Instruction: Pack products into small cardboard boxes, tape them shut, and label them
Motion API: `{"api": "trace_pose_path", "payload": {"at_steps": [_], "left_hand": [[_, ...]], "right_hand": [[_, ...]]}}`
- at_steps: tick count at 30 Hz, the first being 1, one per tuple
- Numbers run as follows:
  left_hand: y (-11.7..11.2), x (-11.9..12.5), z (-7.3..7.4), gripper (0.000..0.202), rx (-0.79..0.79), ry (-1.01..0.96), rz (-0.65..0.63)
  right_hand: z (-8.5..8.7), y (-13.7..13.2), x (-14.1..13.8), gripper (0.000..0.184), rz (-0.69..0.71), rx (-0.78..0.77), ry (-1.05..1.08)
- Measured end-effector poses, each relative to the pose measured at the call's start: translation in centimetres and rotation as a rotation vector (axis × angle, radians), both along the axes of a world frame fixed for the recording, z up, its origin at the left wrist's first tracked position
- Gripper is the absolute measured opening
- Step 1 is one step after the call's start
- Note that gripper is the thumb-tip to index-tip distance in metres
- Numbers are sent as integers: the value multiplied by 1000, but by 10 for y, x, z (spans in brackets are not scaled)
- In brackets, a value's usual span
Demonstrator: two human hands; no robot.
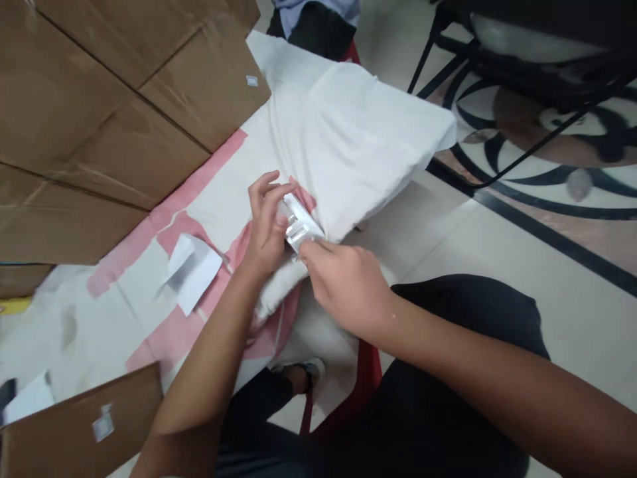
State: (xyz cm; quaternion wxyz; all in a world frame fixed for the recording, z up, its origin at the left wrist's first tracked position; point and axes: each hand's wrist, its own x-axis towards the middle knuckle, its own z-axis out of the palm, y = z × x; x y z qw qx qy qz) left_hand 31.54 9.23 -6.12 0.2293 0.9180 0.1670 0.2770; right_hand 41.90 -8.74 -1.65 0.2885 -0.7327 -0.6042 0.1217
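At the far left, large sheets of brown cardboard [99,113] lay flat over the upper part of the table, and another cardboard piece [84,425] with a small white label stood at the lower left edge. Between them the table was covered by a white cloth [348,133] with pink patches. On this cloth, near the left forearm, lay a folded piece of white paper [192,269].

More to the middle, the left hand [266,229] was raised a little above the cloth, with its fingers curled around the left side of a small white plastic part [300,224]. The part was held over the near edge of the table, where the cloth was bunched and hung down. The right hand [343,282] came from the right side and its fingertips pinched the lower right corner of the same part, so both hands were grasping it together.

Under the hands, a red stool leg [365,372] and the person's dark trousers were visible. At the right, the floor had a dark curved pattern [547,172], and black chair legs [522,79] stood on it. At the top edge, another person's dark clothing [311,26] was partly seen.
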Motion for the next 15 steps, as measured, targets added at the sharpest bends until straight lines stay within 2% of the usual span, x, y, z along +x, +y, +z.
{"api": "trace_pose_path", "payload": {"at_steps": [3,6,8,10,15], "left_hand": [[0,2,-2,56,-27,-92,-3],[2,3,-4,53,-49,-133,-39],[3,3,-4,53,-34,-156,-61],[3,4,-5,54,-32,-163,-66],[4,4,-8,63,-39,-114,-25]], "right_hand": [[-36,-12,-1,27,41,85,-84],[-52,-19,1,32,116,147,-94],[-48,-20,-1,31,125,145,-58],[-35,-14,-5,28,93,181,5],[3,20,-8,20,-17,408,191]]}}
